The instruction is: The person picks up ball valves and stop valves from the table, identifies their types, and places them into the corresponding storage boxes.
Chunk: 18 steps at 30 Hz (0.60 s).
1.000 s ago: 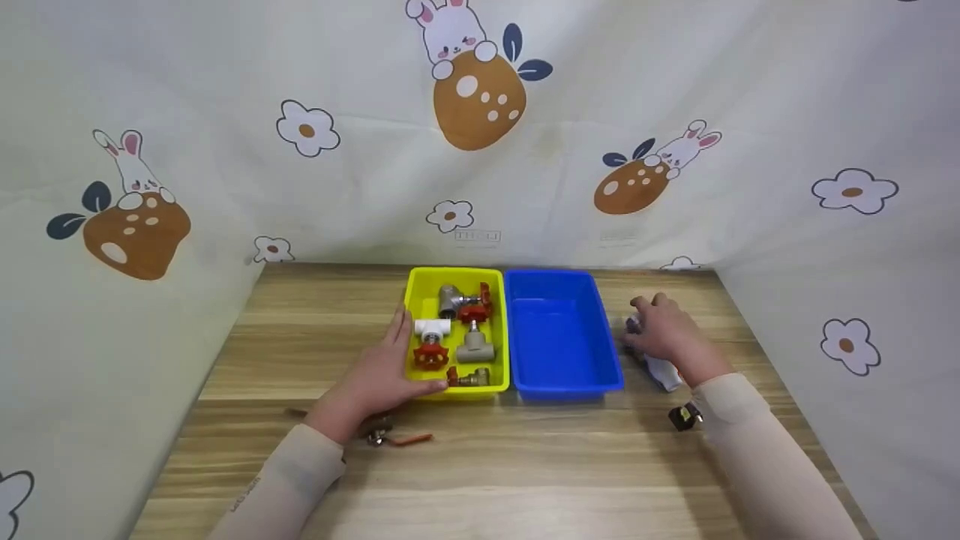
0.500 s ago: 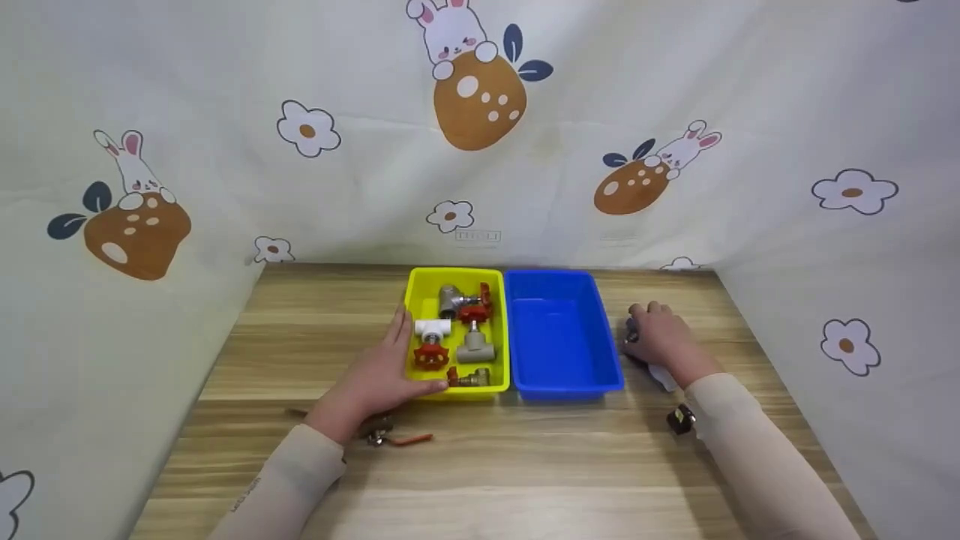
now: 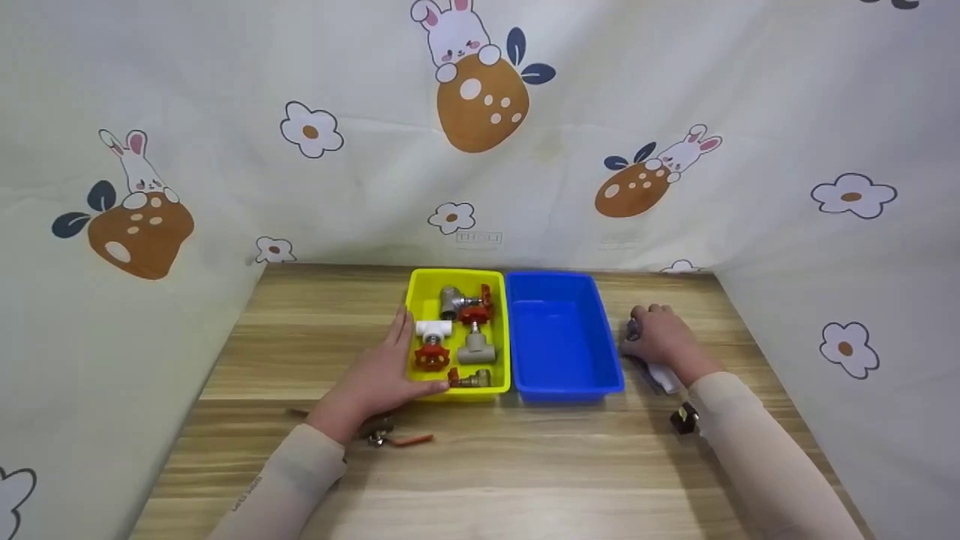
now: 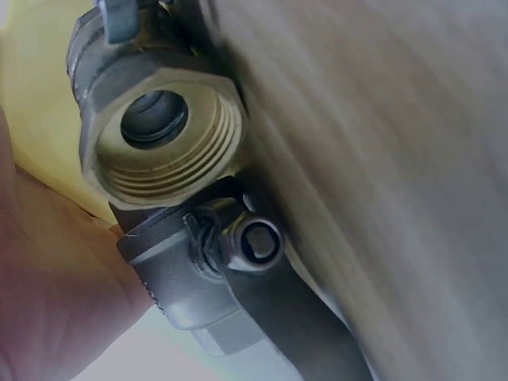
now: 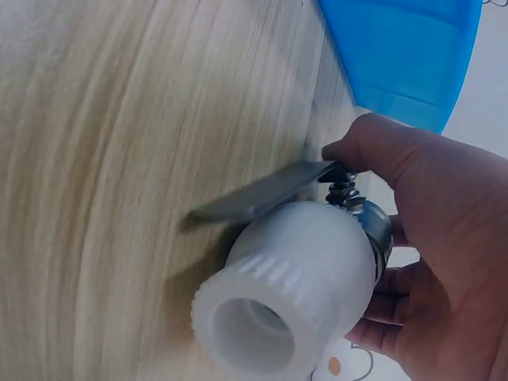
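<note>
My left hand rests against the yellow bin, straight fingers along its left wall and thumb at the near corner. Inside the bin lie a white valve, a grey valve, a metal valve and a small brass valve, with red handles. To the right of the blue bin, my right hand grips a white ball valve at its clamped end. Its thumb lies at the root of the grey lever; the other fingertips are hidden behind.
Below my left wrist lie a metal valve with an orange lever and, in the left wrist view, a brass-threaded valve and a dark-levered valve. A small black piece sits beside my right sleeve. Patterned cloth surrounds the table.
My right hand has settled lower around the white ball valve, and the grey lever has shifted with it. The left hand and both bins keep their places.
</note>
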{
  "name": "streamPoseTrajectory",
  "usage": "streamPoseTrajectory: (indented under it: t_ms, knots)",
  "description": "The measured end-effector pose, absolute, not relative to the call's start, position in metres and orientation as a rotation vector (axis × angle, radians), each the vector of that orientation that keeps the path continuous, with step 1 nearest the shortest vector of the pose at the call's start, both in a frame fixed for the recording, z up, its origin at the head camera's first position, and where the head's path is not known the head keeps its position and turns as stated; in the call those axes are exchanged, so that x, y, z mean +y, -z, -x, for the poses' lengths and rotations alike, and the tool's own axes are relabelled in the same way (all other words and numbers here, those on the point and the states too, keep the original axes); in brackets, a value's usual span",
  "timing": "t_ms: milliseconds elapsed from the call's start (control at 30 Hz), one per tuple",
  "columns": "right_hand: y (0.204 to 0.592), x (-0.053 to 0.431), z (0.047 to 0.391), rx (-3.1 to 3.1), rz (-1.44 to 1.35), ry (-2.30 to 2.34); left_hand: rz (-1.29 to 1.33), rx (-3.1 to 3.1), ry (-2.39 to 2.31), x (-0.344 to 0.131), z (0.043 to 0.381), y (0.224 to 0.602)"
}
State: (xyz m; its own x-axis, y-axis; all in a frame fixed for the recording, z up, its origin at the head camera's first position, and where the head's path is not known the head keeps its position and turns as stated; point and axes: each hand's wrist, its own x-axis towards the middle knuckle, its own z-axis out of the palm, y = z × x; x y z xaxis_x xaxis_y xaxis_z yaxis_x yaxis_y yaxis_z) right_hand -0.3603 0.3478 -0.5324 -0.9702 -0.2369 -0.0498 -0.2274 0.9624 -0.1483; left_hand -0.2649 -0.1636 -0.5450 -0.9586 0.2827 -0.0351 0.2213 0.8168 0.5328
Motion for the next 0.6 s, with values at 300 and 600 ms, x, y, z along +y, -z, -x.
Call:
streamPoseTrajectory:
  t_ms: [300, 600]
  knots:
    - [0.5312, 0.3471, 0.3597, 3.079, 0.371, 0.281, -0.406, 2.873, -0.827, -0.1626, 0.2636, 0.5434]
    - [0.5299, 0.3493, 0.3614, 3.049, 0.296, 0.417, -0.392, 2.857, -0.863, -0.163, 0.2627, 0.5424]
